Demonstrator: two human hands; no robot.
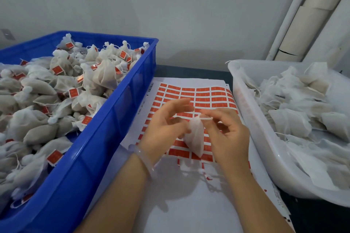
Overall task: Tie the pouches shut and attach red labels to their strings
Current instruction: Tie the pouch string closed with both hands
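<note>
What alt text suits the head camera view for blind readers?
The right hand pinches the top of a white pouch over a sheet of red labels, left hand alongside. A blue crate of labelled pouches at left, white tub of unlabelled pouches at right.
</note>
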